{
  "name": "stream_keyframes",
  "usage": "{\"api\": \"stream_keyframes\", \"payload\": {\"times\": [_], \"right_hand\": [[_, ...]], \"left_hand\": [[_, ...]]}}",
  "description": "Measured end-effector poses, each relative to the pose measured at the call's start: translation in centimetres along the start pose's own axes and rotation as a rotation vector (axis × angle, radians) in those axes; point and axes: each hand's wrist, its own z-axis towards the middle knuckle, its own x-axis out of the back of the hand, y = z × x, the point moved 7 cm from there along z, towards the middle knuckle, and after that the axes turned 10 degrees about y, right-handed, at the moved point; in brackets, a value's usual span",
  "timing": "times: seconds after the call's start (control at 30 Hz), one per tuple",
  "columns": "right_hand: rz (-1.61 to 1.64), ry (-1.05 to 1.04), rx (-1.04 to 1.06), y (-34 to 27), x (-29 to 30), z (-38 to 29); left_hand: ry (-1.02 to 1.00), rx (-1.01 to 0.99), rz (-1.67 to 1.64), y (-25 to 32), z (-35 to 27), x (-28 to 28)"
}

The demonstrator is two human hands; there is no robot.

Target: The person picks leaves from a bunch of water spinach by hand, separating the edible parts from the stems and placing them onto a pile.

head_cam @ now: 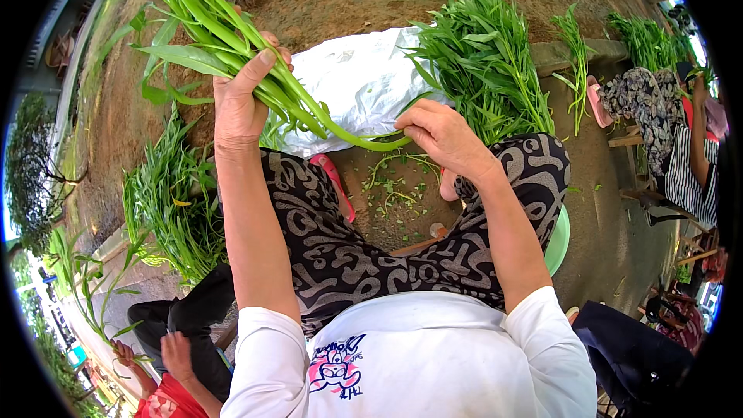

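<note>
My left hand (239, 101) is raised at the upper left, closed around a bunch of water spinach (212, 26) with thick hollow green stems and long leaves. One long stem (348, 136) curves out of the bunch towards the right. My right hand (450, 136) pinches that stem's tip between thumb and fingers, above my right knee. Beneath both hands lies a white woven plastic sack (348, 78). A large leafy pile of water spinach (487, 58) rests on its right side. Stem and leaf scraps (400, 191) litter the ground between my feet.
At left, another heap of greens (174, 197) stands beside a person in a red shirt (183, 383) who handles stems. A person in a striped top (688, 174) sits at right near more greens (647, 40). A green basin (558, 244) is partly hidden behind my right thigh.
</note>
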Motion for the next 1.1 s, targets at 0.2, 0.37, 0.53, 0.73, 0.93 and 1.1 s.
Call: {"api": "stream_keyframes", "payload": {"times": [0.2, 0.37, 0.53, 0.73, 0.93, 1.1], "right_hand": [[-0.076, 0.041, 0.083, -0.4, 0.3, 0.1], [-0.215, 0.115, 0.191, -1.0, 0.6, 0.0], [-0.221, 0.143, 0.206, -2.0, 1.0, 0.2], [-0.267, 0.159, 0.206, -2.0, 1.2, 0.3], [-0.299, 0.182, 0.209, -1.9, 1.0, 0.2], [-0.27, 0.183, 0.204, -2.2, 1.2, 0.3]], "left_hand": [[0.015, 0.004, -0.006, -0.1, 0.0, 0.1], [0.011, 0.007, 0.003, -0.1, 0.0, -0.1], [0.011, 0.009, 0.012, -0.3, -0.1, -0.1], [0.008, 0.008, 0.006, -0.3, -0.1, -0.3], [-0.012, 0.015, 0.015, -0.5, -0.1, -0.5], [-0.017, 0.025, 0.016, -0.4, -0.4, -0.9]]}}
